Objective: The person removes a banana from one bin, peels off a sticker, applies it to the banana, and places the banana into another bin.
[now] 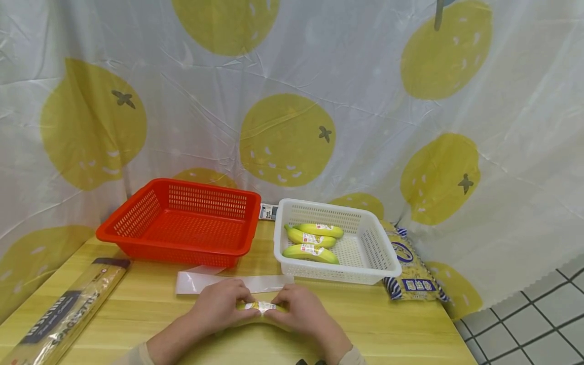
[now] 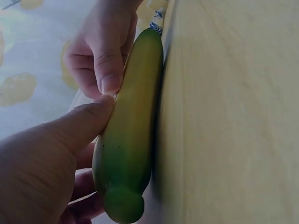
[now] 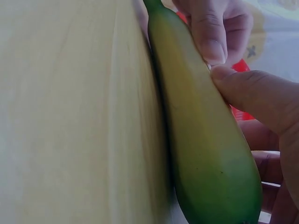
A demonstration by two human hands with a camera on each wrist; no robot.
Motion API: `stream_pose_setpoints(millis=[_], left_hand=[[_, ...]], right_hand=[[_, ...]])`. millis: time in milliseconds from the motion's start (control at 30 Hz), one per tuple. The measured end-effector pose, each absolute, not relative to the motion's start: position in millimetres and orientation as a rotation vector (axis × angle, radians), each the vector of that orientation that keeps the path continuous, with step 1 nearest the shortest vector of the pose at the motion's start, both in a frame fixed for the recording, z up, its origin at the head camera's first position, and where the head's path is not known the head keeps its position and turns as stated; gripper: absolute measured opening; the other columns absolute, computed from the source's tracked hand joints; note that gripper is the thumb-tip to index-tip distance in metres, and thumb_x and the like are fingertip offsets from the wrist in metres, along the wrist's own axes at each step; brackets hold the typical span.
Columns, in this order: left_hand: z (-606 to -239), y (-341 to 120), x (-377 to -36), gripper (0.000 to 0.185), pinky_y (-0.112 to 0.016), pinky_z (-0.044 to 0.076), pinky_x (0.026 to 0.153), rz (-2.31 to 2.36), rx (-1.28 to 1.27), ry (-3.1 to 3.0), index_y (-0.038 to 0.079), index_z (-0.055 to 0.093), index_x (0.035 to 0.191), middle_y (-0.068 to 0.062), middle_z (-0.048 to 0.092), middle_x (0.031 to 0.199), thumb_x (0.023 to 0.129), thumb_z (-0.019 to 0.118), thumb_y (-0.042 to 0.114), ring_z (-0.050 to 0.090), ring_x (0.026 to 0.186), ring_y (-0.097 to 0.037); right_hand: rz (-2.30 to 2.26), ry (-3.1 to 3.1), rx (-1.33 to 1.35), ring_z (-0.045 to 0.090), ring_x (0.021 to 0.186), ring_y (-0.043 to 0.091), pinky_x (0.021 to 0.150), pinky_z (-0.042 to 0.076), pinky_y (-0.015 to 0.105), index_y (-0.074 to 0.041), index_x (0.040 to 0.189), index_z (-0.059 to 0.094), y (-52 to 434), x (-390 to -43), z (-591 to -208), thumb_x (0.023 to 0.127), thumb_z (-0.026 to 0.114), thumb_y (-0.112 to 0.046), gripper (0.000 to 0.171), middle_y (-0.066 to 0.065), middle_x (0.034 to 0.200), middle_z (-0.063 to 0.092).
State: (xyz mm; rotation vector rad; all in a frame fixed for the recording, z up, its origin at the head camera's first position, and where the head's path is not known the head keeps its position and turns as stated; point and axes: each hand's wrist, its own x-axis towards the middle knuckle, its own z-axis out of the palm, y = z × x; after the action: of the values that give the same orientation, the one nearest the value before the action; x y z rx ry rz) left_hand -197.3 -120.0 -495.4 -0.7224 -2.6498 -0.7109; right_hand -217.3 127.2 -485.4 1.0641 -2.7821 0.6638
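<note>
In the head view, a yellow-green banana lies crosswise low over the table, a printed label on its upper side. My left hand grips its left part and my right hand its right part. The thumbs meet near the middle, along the label's edge. In the left wrist view, the banana's greenish end points toward the camera, with fingers curled behind it. The right wrist view shows the banana's plain side close along the tabletop. Just beyond the hands lies a whitish glossy strip.
A red basket stands at the back left. Beside it, a white basket contains three labelled bananas. A spaghetti pack lies along the table's left, and a yellow food bag at the right. A fruit-print curtain hangs behind.
</note>
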Motion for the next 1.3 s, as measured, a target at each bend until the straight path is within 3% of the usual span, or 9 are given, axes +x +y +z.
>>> stream_pose_setpoints(millis=[267, 467, 567, 667, 767, 900, 1000, 1133, 1300], left_hand=[[-498.3, -121.0, -197.6, 0.032, -0.021, 0.037, 0.056, -0.673, -0.695, -2.634, 0.034, 0.068, 0.077, 0.025, 0.053, 0.076, 0.076, 0.082, 0.063, 0.045, 0.068, 0.005], [-499.3, -120.1, -200.0, 0.034, -0.021, 0.038, 0.057, -0.685, -0.715, -2.605, 0.033, 0.067, 0.079, 0.024, 0.054, 0.077, 0.078, 0.08, 0.064, 0.046, 0.068, 0.005], [-498.9, -118.4, -202.7, 0.033, -0.02, 0.042, 0.06, -0.8, -0.684, -2.622, 0.033, 0.071, 0.089, 0.024, 0.061, 0.082, 0.082, 0.077, 0.064, 0.051, 0.072, 0.006], [-493.5, -114.0, -206.8, 0.036, -0.021, 0.046, 0.065, -1.062, -0.624, -2.632, 0.031, 0.071, 0.111, 0.021, 0.068, 0.093, 0.088, 0.075, 0.059, 0.058, 0.077, 0.005], [-485.6, -107.6, -214.0, 0.044, -0.023, 0.05, 0.066, -1.363, -0.607, -2.572, 0.029, 0.064, 0.132, 0.008, 0.073, 0.107, 0.093, 0.075, 0.046, 0.063, 0.08, 0.0], [-477.8, -94.3, -228.1, 0.051, -0.025, 0.053, 0.064, -1.66, -0.632, -2.488, 0.023, 0.057, 0.143, -0.013, 0.07, 0.124, 0.096, 0.074, 0.031, 0.066, 0.08, -0.009], [-475.0, -81.0, -240.0, 0.047, -0.025, 0.053, 0.062, -1.849, -0.566, -2.442, 0.017, 0.06, 0.141, -0.017, 0.069, 0.125, 0.097, 0.073, 0.028, 0.068, 0.079, -0.015], [-475.5, -66.8, -252.0, 0.036, -0.023, 0.047, 0.058, -2.053, -0.36, -2.362, 0.012, 0.071, 0.128, -0.015, 0.072, 0.11, 0.096, 0.074, 0.028, 0.068, 0.076, -0.018], [-481.1, -58.2, -259.2, 0.026, -0.022, 0.043, 0.058, -2.141, -0.173, -2.254, 0.009, 0.077, 0.117, -0.021, 0.072, 0.096, 0.094, 0.077, 0.021, 0.065, 0.071, -0.018]], right_hand=[[0.66, -2.768, 1.066, 0.054, 0.075, -0.005, 0.07, 0.048, 0.015, -0.024, 0.084, 0.075, 128.5, -216.8, -483.6, 0.088, 0.078, -0.05, 0.027, -0.018, 0.082, 0.064], [0.587, -2.766, 1.09, 0.054, 0.077, -0.005, 0.071, 0.047, 0.015, -0.024, 0.09, 0.075, 131.5, -216.5, -480.0, 0.087, 0.079, -0.049, 0.025, -0.018, 0.086, 0.065], [0.498, -2.759, 1.114, 0.058, 0.084, -0.002, 0.076, 0.049, 0.018, -0.024, 0.099, 0.077, 134.6, -214.6, -479.3, 0.083, 0.082, -0.048, 0.029, -0.017, 0.093, 0.068], [0.433, -2.745, 1.111, 0.062, 0.091, 0.002, 0.082, 0.051, 0.021, -0.024, 0.105, 0.077, 139.1, -210.2, -479.9, 0.08, 0.084, -0.046, 0.034, -0.015, 0.1, 0.07], [0.433, -2.724, 1.097, 0.063, 0.093, 0.002, 0.082, 0.052, 0.021, -0.023, 0.106, 0.077, 144.7, -206.0, -481.8, 0.079, 0.084, -0.043, 0.034, -0.013, 0.102, 0.071], [0.49, -2.738, 1.052, 0.06, 0.086, -0.002, 0.076, 0.051, 0.019, -0.024, 0.105, 0.076, 156.6, -201.0, -485.2, 0.079, 0.085, -0.042, 0.033, -0.016, 0.096, 0.068], [0.551, -2.767, 1.004, 0.057, 0.081, -0.004, 0.073, 0.05, 0.019, -0.024, 0.105, 0.076, 167.9, -196.8, -486.9, 0.079, 0.085, -0.041, 0.032, -0.018, 0.092, 0.065], [0.624, -2.78, 1.014, 0.056, 0.081, -0.005, 0.073, 0.05, 0.019, -0.023, 0.105, 0.077, 180.8, -193.0, -486.4, 0.08, 0.085, -0.04, 0.031, -0.019, 0.092, 0.065], [0.829, -2.779, 1.084, 0.058, 0.082, -0.005, 0.072, 0.05, 0.018, -0.022, 0.108, 0.077, 197.6, -192.3, -477.7, 0.084, 0.084, -0.036, 0.028, -0.017, 0.094, 0.068]])
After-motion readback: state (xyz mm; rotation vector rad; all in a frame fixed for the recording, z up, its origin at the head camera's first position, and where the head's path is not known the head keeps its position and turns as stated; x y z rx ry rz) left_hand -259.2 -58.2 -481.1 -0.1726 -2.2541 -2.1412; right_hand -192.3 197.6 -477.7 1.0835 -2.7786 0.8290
